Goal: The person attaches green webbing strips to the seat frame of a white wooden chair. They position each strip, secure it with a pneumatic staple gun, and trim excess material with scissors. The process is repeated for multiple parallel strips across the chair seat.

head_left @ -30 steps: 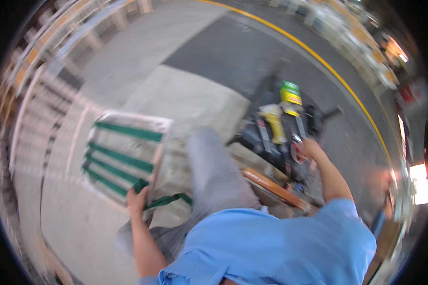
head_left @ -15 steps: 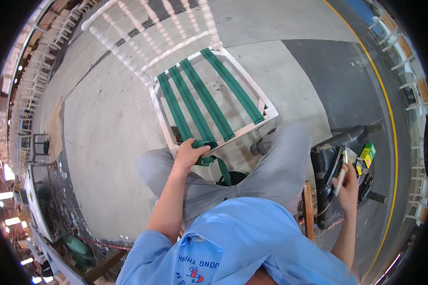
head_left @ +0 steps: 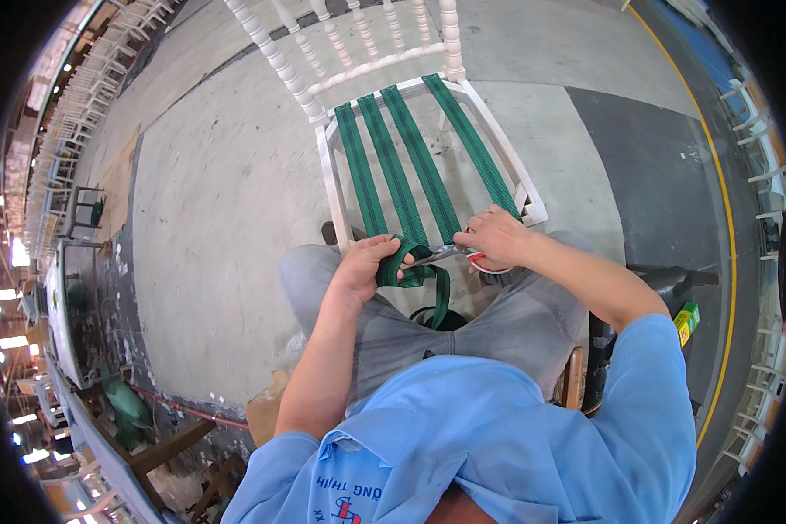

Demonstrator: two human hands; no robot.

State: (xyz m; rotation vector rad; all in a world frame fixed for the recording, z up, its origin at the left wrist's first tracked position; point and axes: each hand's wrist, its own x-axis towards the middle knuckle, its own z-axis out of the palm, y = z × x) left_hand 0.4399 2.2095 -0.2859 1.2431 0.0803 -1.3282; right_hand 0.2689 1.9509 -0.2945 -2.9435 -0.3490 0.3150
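A white wooden chair [head_left: 334, 201] stands in front of me, with several green webbing straps [head_left: 419, 166] running from back to front across its seat frame. At the front left of the seat, my left hand [head_left: 358, 269] is closed on the green webbing [head_left: 390, 269], whose loose length hangs down between my knees. My right hand [head_left: 498, 237] holds a pair of scissors [head_left: 445, 253] with red and white handles. The blades point left and reach the webbing beside my left fingers; whether they have cut into it I cannot tell.
To my right is a black padded stand [head_left: 664, 284], partly behind my arm, with a green and yellow box [head_left: 686, 321] on it. Rows of white chairs [head_left: 87, 96] line the far left and right. A table [head_left: 74, 323] stands at the left.
My right hand has come from the black stand at the right to the chair's front, bringing the scissors to the webbing. My left hand still grips the strap. The view has shifted slightly.
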